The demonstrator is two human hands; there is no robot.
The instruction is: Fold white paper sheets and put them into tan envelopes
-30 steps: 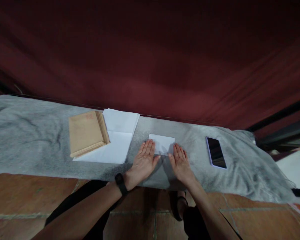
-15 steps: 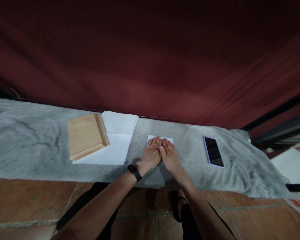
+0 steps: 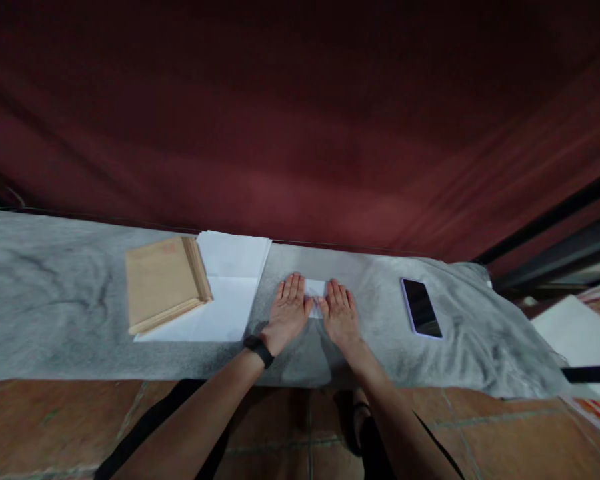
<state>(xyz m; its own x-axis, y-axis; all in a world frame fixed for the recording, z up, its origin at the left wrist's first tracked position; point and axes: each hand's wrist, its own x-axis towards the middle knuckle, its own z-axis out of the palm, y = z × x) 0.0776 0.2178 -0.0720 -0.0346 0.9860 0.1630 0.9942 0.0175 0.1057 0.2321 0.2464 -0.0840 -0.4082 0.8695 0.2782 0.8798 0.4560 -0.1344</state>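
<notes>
A small folded sheet of white paper (image 3: 315, 289) lies flat on the grey cloth. My left hand (image 3: 287, 307) rests palm down over its left side, fingers stretched forward. Over the right side lies my right hand (image 3: 340, 312), also flat with fingers extended. Both thumbs point inward and almost meet on the paper. Between the hands the middle of the paper shows; its side edges are covered. A black band (image 3: 259, 350) sits on my left wrist.
To the left, a stack of brown envelopes (image 3: 163, 283) partly covers a pile of creased white sheets (image 3: 233, 293). A phone (image 3: 421, 307) in a lilac case lies to the right. The grey cloth (image 3: 380, 360) covers a narrow surface before a dark red hanging (image 3: 300, 167).
My hands, which were together and overlapping on the paper, have slid apart to its left and right sides. The middle of the paper now shows. The view has shifted slightly.
</notes>
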